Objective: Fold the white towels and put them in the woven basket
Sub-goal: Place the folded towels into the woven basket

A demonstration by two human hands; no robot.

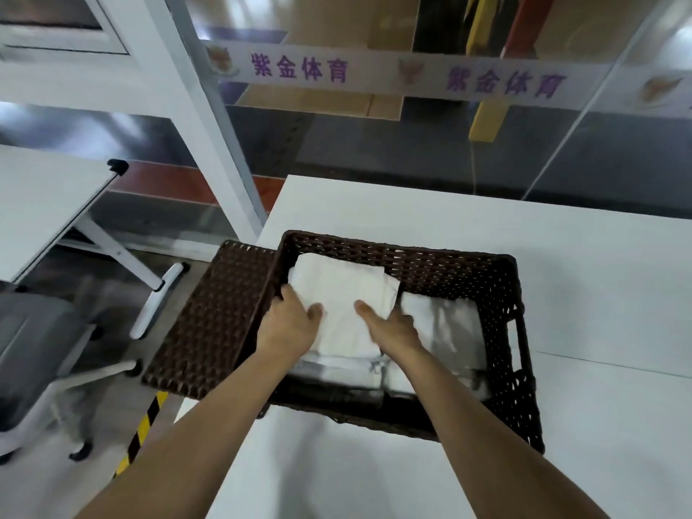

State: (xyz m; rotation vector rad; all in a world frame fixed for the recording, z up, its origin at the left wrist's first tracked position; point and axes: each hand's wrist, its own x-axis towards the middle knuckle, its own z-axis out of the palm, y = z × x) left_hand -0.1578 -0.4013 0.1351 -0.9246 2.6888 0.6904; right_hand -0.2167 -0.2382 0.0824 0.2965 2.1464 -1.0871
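A dark brown woven basket [501, 294] stands on the white table, its lid [209, 320] hanging open over the left edge. Inside on the left lies a folded white towel [344, 290] on top of a stack. My left hand [290, 324] holds its left edge, thumb on top and fingers tucked beneath. My right hand [391, 325] holds its right edge the same way, thumb on the cloth. Another folded white towel [445, 327] lies in the right half of the basket.
The white table [599, 294] stretches to the right and toward me. A grey office chair [41, 331] and a white desk [41, 196] stand on the left. Yellow-black tape [140, 432] marks the floor. A glass partition with a lettered band runs behind.
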